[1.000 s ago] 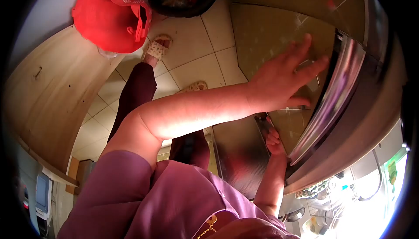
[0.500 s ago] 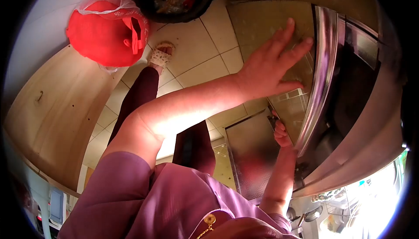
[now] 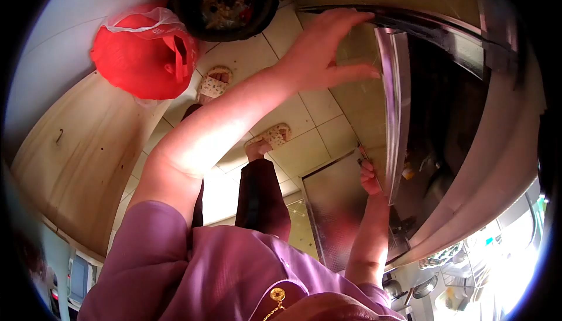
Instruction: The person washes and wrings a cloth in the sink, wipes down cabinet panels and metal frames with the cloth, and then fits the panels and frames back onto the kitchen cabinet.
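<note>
My left hand (image 3: 319, 48) reaches across at the upper middle, thumb and fingers spread wide. Its fingertips lie at the dark cabinet rim (image 3: 404, 16); the thumb points at a glossy beige panel (image 3: 354, 95) with a shiny metal edge strip (image 3: 396, 110). Whether the hand bears on the panel cannot be made out. Lower down, my right hand (image 3: 369, 180) is closed beside the panel's near end, its fingers curled around something thin that is mostly hidden. Right of the strip, a dark cabinet opening (image 3: 439, 116) shows unclear items inside.
A silver textured panel (image 3: 333, 209) stands near my right forearm. On the floor are a red bag-lined bin (image 3: 137, 63) and a black basin (image 3: 252, 25) with scraps in it. A wooden board (image 3: 82, 157) is at left. Pans (image 3: 424, 287) and racks stand at lower right.
The metal-edged panel has shifted left, showing more of the dark opening. My left hand has moved left and up to the rim. A second slippered foot has come into view.
</note>
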Available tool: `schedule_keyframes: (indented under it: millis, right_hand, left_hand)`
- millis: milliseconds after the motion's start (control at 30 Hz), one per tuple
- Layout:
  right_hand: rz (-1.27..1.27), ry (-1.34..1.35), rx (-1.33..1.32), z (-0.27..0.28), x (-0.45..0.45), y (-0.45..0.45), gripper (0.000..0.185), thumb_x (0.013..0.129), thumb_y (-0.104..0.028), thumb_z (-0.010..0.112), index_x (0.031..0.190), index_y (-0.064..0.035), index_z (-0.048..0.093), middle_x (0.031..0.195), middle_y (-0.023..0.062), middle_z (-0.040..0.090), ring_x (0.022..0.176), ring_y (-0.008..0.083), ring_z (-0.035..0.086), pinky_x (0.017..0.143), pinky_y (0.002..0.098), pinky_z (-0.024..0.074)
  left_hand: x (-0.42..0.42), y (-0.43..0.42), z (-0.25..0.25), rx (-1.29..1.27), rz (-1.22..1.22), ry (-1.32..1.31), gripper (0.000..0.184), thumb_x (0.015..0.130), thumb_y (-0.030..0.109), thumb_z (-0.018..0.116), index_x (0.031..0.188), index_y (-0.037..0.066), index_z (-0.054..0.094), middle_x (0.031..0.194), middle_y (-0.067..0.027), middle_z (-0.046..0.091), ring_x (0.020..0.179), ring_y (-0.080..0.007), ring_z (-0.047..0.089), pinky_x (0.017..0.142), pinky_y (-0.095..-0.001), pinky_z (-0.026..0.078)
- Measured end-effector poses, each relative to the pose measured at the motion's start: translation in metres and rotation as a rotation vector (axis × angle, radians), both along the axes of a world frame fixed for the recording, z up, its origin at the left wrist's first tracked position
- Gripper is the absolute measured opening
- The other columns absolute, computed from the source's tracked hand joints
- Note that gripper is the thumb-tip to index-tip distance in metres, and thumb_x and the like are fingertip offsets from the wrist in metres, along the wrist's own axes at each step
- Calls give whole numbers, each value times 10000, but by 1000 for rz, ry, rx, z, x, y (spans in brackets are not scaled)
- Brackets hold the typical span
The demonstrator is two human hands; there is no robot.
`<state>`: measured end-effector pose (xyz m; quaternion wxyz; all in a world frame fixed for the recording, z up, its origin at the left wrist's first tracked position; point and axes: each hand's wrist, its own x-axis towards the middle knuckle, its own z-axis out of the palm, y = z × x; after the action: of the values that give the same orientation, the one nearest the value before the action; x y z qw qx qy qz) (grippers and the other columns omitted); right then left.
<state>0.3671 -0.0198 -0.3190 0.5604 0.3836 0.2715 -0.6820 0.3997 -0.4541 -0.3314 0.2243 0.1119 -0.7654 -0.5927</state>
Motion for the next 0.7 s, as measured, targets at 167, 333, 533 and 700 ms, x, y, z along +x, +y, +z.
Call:
schedule_keyframes:
  millis: [167, 333, 533, 700]
  right_hand:
    - [1, -117, -65, -5, 9, -4, 657, 908, -223, 537, 1428, -4, 201, 797, 67, 480, 665, 157, 489, 587, 277, 456]
    - [-31, -148, -60, -6, 13, -14, 646, 915, -173, 514, 1449, -45, 174, 805, 83, 485, 656, 161, 480, 587, 284, 460]
    - [-83, -214, -236, -17, 8, -52, 834, 883, -432, 534, 1466, -40, 85, 846, 107, 489, 681, 176, 488, 616, 289, 461]
    - [42, -238, -328, -29, -4, -88, 867, 881, -470, 539, 1474, -69, 50, 887, 120, 519, 697, 202, 518, 592, 280, 469]
  left_hand:
    - [10, 5, 0, 187, 28, 1, 593, 808, 322, 675, 1296, 68, 454, 1219, -124, 500, 1149, -260, 482, 959, -335, 365]
    - [2, -5, 12, 166, 97, -32, 514, 819, 271, 647, 1247, 43, 476, 1151, -129, 522, 1130, -254, 493, 967, -341, 374]
    - [-8, -38, 10, 141, 158, -37, 462, 837, 128, 622, 1252, 16, 452, 1171, -103, 540, 1126, -201, 510, 968, -333, 393]
    - [-11, -72, 6, 224, 227, -9, 530, 781, 303, 718, 1206, 61, 515, 1123, -145, 529, 1082, -286, 515, 931, -359, 407]
